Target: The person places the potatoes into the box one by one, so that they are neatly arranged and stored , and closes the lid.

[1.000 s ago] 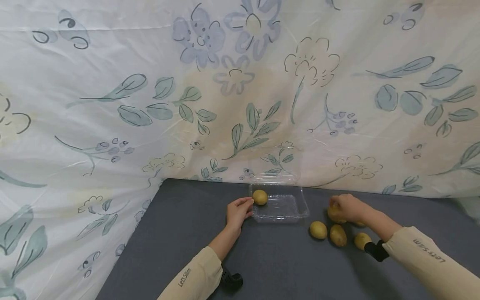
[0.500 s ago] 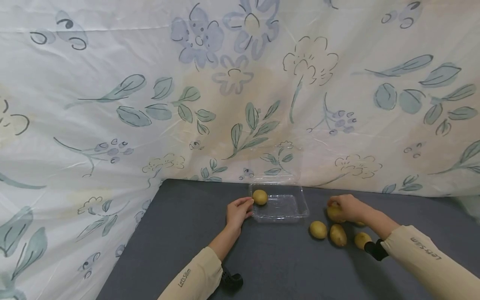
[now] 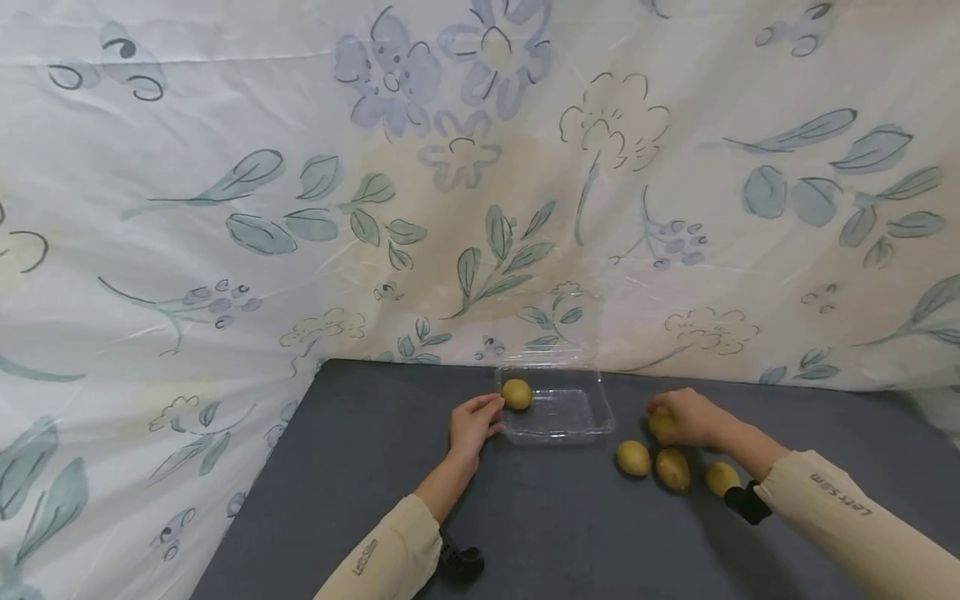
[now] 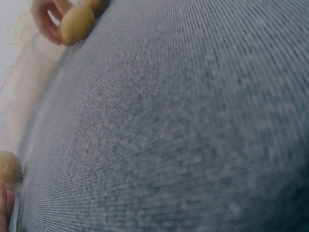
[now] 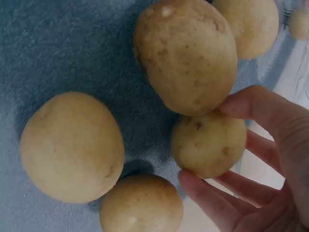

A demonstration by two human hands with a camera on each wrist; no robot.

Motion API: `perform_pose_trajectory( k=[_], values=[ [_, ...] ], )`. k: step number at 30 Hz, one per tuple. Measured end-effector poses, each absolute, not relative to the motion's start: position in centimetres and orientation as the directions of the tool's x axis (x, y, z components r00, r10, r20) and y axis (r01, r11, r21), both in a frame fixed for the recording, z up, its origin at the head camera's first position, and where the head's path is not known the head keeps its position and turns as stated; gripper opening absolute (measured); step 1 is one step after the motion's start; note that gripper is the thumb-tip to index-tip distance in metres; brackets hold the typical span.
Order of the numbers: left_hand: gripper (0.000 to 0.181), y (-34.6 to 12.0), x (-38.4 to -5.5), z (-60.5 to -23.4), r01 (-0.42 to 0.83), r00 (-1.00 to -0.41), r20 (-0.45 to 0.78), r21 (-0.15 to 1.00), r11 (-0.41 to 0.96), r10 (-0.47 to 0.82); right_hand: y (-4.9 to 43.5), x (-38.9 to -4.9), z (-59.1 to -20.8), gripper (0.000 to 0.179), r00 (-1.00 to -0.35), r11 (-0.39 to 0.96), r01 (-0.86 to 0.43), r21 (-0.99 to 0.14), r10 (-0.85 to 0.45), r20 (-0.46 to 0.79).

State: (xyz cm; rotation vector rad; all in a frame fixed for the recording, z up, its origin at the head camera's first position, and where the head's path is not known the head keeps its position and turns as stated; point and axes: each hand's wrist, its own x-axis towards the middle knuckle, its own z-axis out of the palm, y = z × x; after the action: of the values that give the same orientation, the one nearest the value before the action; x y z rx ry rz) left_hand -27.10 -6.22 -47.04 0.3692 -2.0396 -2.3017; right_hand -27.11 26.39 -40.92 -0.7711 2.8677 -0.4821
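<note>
My left hand (image 3: 468,429) pinches the left wall of a clear plastic clamshell container (image 3: 558,435), whose lid (image 3: 551,329) stands raised at the back. One potato (image 3: 517,394) lies inside, at the left end. To the right of the container, my right hand (image 3: 686,418) holds a potato (image 5: 208,144) between thumb and fingers, low over the table. A larger potato (image 5: 186,55) lies right beside the held one in the right wrist view. In the left wrist view, only a bit of the left fingers (image 4: 4,208) shows.
Several loose potatoes lie around the right hand, among them one potato (image 3: 633,458) nearest the container and another potato (image 3: 722,480) by the black wrist strap (image 3: 747,503). The dark grey table (image 3: 570,533) ends at a floral cloth (image 3: 420,208) behind.
The right hand and its potato have shifted slightly left. The left hand stays on the container. The whole view has drifted a little.
</note>
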Motion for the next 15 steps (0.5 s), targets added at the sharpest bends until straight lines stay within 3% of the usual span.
perform_pose_trajectory(
  k=[15],
  values=[
    [0.026,-6.3,-27.2,-47.1,-0.140,-0.967,-0.164,0.981,-0.133,-0.194,25.5,-28.0,-39.3,0.035,-0.842,0.790,-0.514,-0.335,-0.540,0.018]
  ],
)
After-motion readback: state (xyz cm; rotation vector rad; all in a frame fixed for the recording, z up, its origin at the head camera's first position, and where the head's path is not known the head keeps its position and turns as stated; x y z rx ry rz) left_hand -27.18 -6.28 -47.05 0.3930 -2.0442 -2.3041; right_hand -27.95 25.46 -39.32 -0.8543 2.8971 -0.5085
